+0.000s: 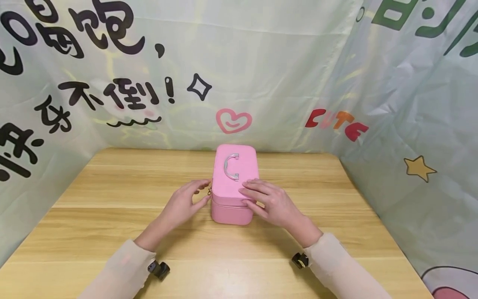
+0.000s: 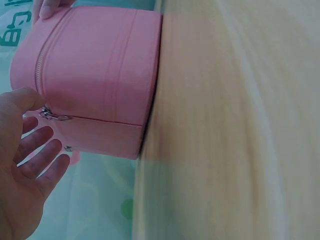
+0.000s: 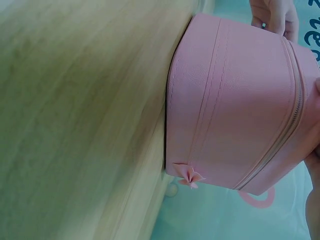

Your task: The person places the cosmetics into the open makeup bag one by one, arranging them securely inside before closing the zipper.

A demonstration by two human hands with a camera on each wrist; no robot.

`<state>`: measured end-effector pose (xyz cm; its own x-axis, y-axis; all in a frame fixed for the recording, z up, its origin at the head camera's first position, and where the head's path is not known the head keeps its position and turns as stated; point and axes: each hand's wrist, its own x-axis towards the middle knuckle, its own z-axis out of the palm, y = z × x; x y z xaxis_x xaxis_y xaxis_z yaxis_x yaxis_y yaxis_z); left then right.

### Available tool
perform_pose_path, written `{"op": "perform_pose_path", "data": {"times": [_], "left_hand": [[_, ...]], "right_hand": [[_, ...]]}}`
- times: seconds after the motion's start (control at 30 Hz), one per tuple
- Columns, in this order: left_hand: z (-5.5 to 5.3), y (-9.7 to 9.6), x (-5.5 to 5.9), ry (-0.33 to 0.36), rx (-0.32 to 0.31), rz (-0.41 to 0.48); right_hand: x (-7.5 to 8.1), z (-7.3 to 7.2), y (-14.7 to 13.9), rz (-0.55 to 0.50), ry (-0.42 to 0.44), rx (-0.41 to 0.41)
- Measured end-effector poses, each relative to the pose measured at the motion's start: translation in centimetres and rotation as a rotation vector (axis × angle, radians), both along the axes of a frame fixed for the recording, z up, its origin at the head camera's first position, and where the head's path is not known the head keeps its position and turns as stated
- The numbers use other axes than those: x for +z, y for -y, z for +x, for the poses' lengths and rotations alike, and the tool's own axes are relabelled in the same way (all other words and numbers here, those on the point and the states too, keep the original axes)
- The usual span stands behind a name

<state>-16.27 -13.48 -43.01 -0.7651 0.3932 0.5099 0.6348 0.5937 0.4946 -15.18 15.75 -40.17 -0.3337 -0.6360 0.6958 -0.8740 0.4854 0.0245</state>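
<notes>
A pink zippered case stands on the table with its lid down and a silver handle on top. To its left is my left hand, fingers loosely bent and apart, close to the zipper pull at the case's side. In the left wrist view, the thumb tip reaches the case edge beside that pull, and the other fingers are spread. My right hand rests on the lid's near right part, its fingers extended. A small pink bow shows low on the case's side in the right wrist view.
The wooden table bears the case near its back middle. A printed cloth with lettering, a heart and a star hangs behind and along both sides. Wrist cameras sit at the sleeve cuffs.
</notes>
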Motion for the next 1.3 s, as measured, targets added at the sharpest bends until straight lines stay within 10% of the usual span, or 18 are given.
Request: {"op": "perform_pose_path", "data": {"times": [0.5,1.3], "left_hand": [[-1.0,-0.5,-1.4,0.352,-0.052,0.29],[-1.5,-0.5,-1.5,0.412,-0.044,0.275]], "right_hand": [[-0.2,0.1,0.1,-0.014,0.007,-0.004],[-0.4,0.0,0.1,-0.019,-0.003,-0.014]]}}
